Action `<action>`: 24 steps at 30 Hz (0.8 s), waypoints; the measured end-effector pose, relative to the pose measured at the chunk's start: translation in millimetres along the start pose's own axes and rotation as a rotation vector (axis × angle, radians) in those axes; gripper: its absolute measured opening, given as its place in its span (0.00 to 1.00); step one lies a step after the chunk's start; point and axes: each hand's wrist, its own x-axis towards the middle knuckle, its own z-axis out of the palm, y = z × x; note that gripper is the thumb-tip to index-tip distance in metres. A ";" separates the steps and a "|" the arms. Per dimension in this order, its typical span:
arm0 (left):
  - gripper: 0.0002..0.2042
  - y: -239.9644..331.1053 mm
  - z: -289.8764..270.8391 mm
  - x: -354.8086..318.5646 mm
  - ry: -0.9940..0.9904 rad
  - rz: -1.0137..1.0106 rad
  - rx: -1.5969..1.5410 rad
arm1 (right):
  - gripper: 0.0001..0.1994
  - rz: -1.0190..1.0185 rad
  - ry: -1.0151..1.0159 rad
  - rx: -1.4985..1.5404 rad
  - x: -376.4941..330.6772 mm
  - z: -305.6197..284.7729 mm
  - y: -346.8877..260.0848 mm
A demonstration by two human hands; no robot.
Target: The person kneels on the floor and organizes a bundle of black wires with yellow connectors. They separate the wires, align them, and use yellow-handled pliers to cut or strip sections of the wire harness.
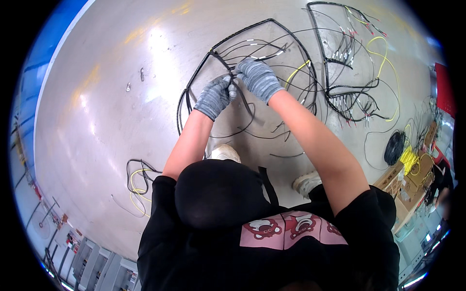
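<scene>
Head view, knit-gloved left hand [215, 96] and right hand [258, 77] pinching thin black wire harness [223, 60], glossy grey table [107, 111]

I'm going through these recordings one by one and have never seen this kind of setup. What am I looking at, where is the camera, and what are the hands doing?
There is no machine here: a person works with two hands in grey knit gloves. The single picture comes from a wide fisheye camera above the person's head, looking down, so straight edges bend near the rim. The left hand and right hand meet over a large grey work surface, and both have a grip on a black wire bundle that loops out around them. To the right lies a second wire harness with a yellow wire. A small coil of black and yellow wire lies at lower left. Cardboard boxes stand at the right edge.
</scene>
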 end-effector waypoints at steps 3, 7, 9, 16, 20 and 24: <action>0.06 -3.3 -3.5 0.1 0.050 0.036 0.014 | 0.08 -0.031 -0.002 0.023 -2.1 -0.9 -5.4; 0.05 -11.2 -7.5 13.4 0.031 0.072 0.040 | 0.08 0.015 0.030 0.113 -4.7 -4.2 -4.7; 0.05 -15.1 -8.9 17.3 0.082 0.138 0.076 | 0.08 0.045 0.030 0.204 -11.4 -14.2 -11.4; 0.08 -30.5 -12.0 29.0 -0.031 0.248 0.030 | 0.10 0.488 0.037 0.520 -6.4 -6.9 9.5; 0.09 -35.4 -3.5 21.8 -0.016 0.283 -0.146 | 0.17 0.607 -0.187 0.465 8.2 -2.4 26.0; 0.06 -28.3 4.5 13.9 -0.049 0.190 -0.285 | 0.21 0.670 -0.281 0.429 16.6 -0.4 30.6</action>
